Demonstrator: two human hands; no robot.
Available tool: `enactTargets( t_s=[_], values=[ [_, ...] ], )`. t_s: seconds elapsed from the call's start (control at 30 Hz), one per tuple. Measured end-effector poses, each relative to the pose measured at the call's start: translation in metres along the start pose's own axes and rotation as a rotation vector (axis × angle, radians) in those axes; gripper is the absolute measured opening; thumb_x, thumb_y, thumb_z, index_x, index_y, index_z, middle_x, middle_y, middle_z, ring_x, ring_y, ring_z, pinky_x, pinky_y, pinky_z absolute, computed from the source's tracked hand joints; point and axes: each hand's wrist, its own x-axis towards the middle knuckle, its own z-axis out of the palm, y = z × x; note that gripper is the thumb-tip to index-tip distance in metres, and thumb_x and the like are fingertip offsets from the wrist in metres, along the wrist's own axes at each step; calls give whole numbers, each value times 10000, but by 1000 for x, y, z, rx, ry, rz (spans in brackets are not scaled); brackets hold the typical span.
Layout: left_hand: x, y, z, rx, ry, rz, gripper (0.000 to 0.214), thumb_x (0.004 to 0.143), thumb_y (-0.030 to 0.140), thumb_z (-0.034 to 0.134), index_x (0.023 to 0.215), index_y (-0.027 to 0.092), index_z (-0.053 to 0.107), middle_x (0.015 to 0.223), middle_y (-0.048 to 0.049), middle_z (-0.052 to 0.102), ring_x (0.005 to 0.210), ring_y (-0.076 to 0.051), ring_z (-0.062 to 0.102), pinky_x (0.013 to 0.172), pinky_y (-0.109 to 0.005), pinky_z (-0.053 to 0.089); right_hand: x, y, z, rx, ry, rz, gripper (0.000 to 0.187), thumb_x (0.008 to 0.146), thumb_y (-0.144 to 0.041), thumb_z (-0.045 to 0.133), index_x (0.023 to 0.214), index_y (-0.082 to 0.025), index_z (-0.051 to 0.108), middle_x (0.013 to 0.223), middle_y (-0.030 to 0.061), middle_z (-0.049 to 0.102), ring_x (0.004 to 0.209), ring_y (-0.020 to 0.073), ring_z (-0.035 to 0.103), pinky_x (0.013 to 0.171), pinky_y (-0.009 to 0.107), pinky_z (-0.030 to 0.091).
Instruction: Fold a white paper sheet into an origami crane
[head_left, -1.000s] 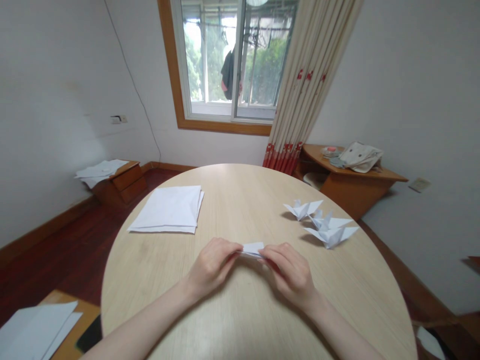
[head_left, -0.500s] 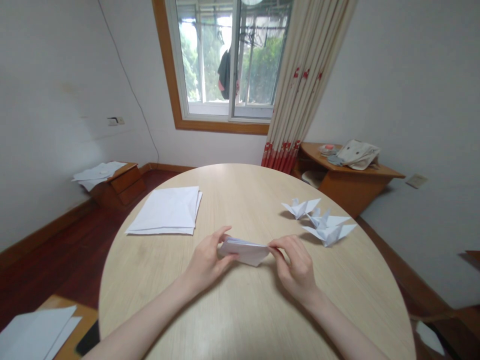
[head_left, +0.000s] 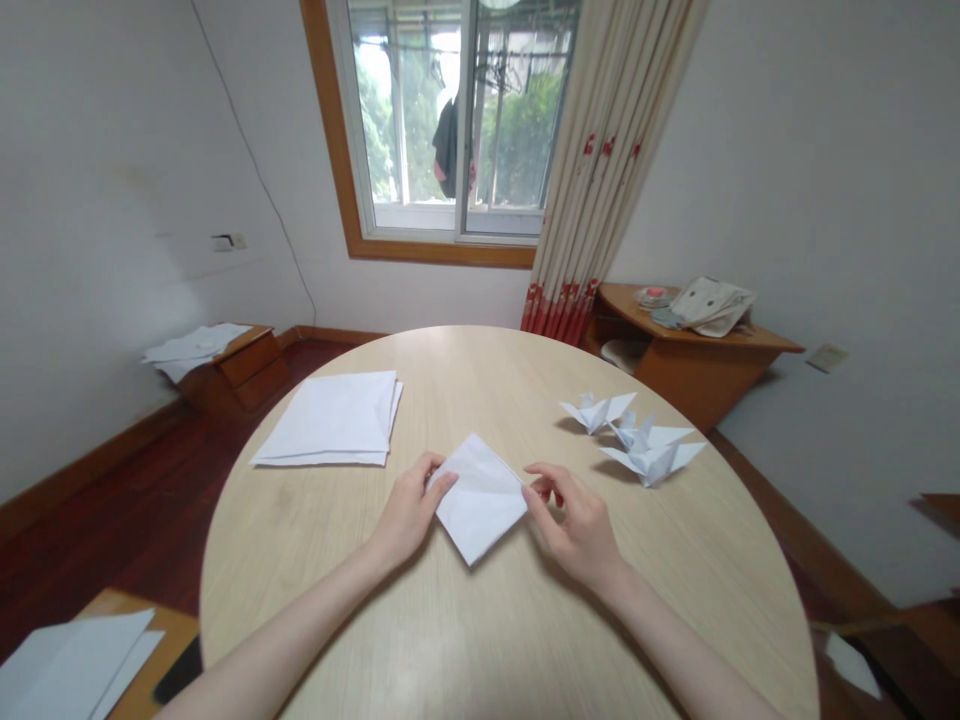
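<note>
A folded white paper square (head_left: 481, 503) is turned as a diamond, one corner towards me, over the middle of the round table (head_left: 480, 640). My left hand (head_left: 411, 508) pinches its left corner, thumb on top and fingers behind. By the right corner is my right hand (head_left: 574, 520), its thumb touching the paper's edge and its index finger lifted away, the fingers curled apart. Folded paper cranes (head_left: 651, 458) stand on the table to the right. At the left lies a stack of white paper sheets (head_left: 330, 420).
A wooden desk (head_left: 705, 345) with a cloth bag (head_left: 712, 305) stands behind the table at right. More paper (head_left: 199, 343) lies on a low cabinet (head_left: 255, 365) at far left. Sheets (head_left: 75, 660) rest on a surface at lower left. A curtain (head_left: 592, 170) hangs beside the window.
The folded paper has turned from nearly edge-on to a flat diamond facing up. My right index finger has come off the paper's corner, and my left hand still grips the left side.
</note>
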Motion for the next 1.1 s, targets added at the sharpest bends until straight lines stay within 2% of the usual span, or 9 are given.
enactTargets(
  t_s=[0.13,0.27,0.47,0.6,0.7,0.8,0.83,0.97,1.1],
  values=[
    [2,-3,-1,17,-9,4,236,891,350,509,953,155,625,884,-49,674,787,-201,609,700,-286,447,-2,2,4,-25,-94,28,149,914,-196,451,975,-173,585,681,20,633,586,147,589,547,248,437],
    [4,-8,-2,107,-15,107,247,891,263,517,1076,164,648,952,-63,645,881,-211,588,824,-347,458,-3,3,5,-63,-173,82,197,926,-220,419,930,-172,611,642,22,633,550,149,585,536,248,417],
    [2,-19,4,175,-29,123,522,852,180,570,1360,165,449,1096,-86,547,934,-195,567,858,-365,488,-6,6,8,-78,-389,218,293,885,-202,392,1125,-161,556,584,-18,619,496,161,588,514,246,367],
    [-1,-24,8,206,-57,122,643,804,145,626,1400,193,387,1264,-112,464,1104,-226,530,941,-396,468,-6,5,9,-97,-482,261,349,850,-171,399,1172,-162,534,567,-26,614,484,160,580,512,237,336],
    [-2,-28,8,241,-97,143,664,804,136,631,1412,206,373,1393,-139,374,1200,-252,490,989,-418,444,-6,4,9,-119,-512,249,361,846,-156,394,1176,-158,541,560,-21,616,493,163,583,519,238,328],
    [-1,-30,8,299,-83,176,654,821,126,610,1420,214,363,1493,-152,267,1232,-262,479,993,-422,445,-6,3,10,-135,-531,228,366,839,-142,395,1168,-168,554,594,-8,645,523,165,599,529,236,330],
    [-1,-31,9,335,-82,191,628,833,130,599,1414,208,373,1491,-154,287,1235,-263,477,998,-429,439,-6,2,10,-139,-543,221,370,835,-138,398,1167,-171,557,602,-6,651,530,165,602,530,236,331],
    [-2,-30,10,566,-146,261,462,890,209,572,1342,182,475,1330,-131,532,1203,-283,474,1010,-489,396,-7,0,10,-166,-615,201,369,826,-135,408,1151,-176,579,580,-5,637,526,174,596,524,241,332],
    [-7,-30,11,747,-208,318,407,950,285,487,1348,201,474,1415,-118,471,1261,-306,415,1003,-526,361,-9,-1,11,-150,-612,184,265,833,-136,446,990,-207,648,638,3,661,577,169,609,563,252,372]
  ],
)
